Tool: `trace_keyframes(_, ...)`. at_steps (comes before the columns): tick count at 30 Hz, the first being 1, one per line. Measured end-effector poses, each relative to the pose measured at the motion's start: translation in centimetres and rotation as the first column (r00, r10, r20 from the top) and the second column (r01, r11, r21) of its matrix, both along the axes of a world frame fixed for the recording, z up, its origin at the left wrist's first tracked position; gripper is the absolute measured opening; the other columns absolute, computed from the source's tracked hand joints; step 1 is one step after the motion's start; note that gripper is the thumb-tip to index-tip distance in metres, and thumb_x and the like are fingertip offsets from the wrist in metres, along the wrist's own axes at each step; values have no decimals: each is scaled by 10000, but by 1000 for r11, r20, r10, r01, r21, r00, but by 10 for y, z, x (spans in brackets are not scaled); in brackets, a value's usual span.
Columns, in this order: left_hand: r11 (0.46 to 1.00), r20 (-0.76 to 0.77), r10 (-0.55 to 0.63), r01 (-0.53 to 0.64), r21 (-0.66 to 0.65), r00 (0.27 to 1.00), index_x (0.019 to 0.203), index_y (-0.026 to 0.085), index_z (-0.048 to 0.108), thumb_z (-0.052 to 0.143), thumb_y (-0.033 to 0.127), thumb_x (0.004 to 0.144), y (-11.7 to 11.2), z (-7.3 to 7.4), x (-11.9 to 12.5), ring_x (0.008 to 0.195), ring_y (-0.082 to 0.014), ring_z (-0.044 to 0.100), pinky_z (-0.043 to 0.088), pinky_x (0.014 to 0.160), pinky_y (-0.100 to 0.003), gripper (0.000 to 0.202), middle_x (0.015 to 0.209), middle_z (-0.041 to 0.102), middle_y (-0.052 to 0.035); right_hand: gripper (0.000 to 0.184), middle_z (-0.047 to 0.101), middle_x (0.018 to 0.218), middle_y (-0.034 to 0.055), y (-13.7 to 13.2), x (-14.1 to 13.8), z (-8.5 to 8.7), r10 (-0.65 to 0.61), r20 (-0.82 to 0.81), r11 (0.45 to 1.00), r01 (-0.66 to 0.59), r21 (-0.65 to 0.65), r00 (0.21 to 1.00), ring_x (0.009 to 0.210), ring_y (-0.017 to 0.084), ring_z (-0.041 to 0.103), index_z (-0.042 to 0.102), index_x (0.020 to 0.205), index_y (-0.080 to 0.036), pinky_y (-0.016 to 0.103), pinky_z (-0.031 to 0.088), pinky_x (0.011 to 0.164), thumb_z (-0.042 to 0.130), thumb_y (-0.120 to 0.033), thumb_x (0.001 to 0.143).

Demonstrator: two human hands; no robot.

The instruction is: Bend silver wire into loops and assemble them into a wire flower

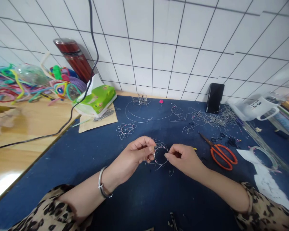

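Observation:
Between my two hands is a small wire ring (162, 164) with thin loops round its edge and tiny pinkish beads, held above the dark blue mat (98, 154). My left hand (137, 154) pinches the ring's left side between thumb and fingers. On the opposite side, the thumb and forefinger of my right hand (183, 158) are closed on its rim. A similar looped wire flower (126, 129) lies on the mat, beyond my left hand. A small bent bit of wire (170, 173) lies just below the ring.
Orange-handled scissors (223, 156) lie right of my right hand. Tangled wire (209, 116), a black phone (215, 98) and a white mug (260, 107) are at the back right. A green tissue pack (98, 100), red flask (74, 59) and black cable (69, 118) are left.

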State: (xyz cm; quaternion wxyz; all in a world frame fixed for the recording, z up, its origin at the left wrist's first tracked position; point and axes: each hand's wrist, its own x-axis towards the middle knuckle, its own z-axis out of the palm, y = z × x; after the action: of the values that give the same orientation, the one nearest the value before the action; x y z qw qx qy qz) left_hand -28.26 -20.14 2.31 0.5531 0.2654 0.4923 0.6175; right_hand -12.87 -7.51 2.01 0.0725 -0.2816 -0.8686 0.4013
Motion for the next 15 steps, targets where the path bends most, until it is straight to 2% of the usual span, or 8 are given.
trace_keyframes(5,1000,-57,-21,20,-15,998,867,161,544,573,236,817,0,-2,1,643,-88,514,400,598,-206,94,715,535,6,190,481,576,-44,1,1,0,9,-36,994,-5,106,999,549,79,435,480,592,-187,215,319,532,547,-260,754)
trace_keyframes(9,999,-203,-28,18,-51,979,894,169,547,560,271,820,0,0,0,646,-102,523,399,588,-217,127,715,544,5,185,485,596,-42,2,2,6,51,-51,986,-42,163,997,568,80,448,472,596,-186,221,321,555,533,-231,764)
trace_keyframes(12,998,-351,-48,34,-47,935,868,169,555,535,308,831,0,3,-2,640,-108,508,401,598,-233,145,717,534,6,182,491,601,-40,3,4,10,62,-26,982,-56,183,998,568,83,447,475,597,-186,225,317,557,532,-227,764)
trace_keyframes(15,1000,-508,1,-10,-16,861,818,169,564,523,317,835,-1,6,-3,642,-109,466,390,610,-236,155,711,513,8,193,487,593,-39,3,5,11,62,-17,980,-57,190,998,560,84,440,462,589,-187,224,311,546,530,-231,764)
